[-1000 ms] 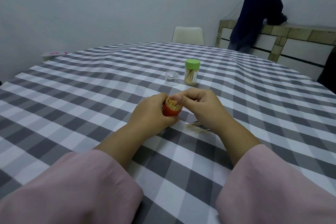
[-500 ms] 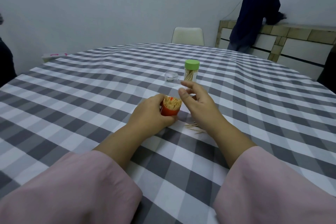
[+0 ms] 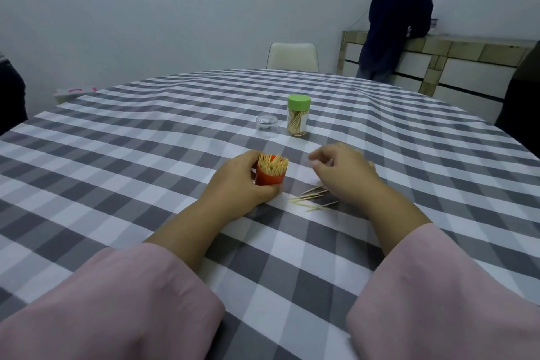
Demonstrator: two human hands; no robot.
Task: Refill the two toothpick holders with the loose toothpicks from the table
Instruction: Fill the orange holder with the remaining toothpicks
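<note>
Near the middle of the checked tabletop (image 3: 146,155), the left hand (image 3: 239,181) grips the open red holder (image 3: 270,174), packed with toothpicks. The right hand (image 3: 342,172) hovers, fingers loosely curled and seemingly empty, above loose toothpicks (image 3: 314,199). Farther toward the far edge stands the green-lidded holder (image 3: 298,118).

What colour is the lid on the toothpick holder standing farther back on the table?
Green lid, on the clear holder; the head view shows it plainly.

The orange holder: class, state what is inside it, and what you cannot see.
The orange holder is packed with upright toothpicks, tips showing above its rim. The left hand grips it, covering its left side; its opaque wall hides the toothpicks' lower parts.
</note>
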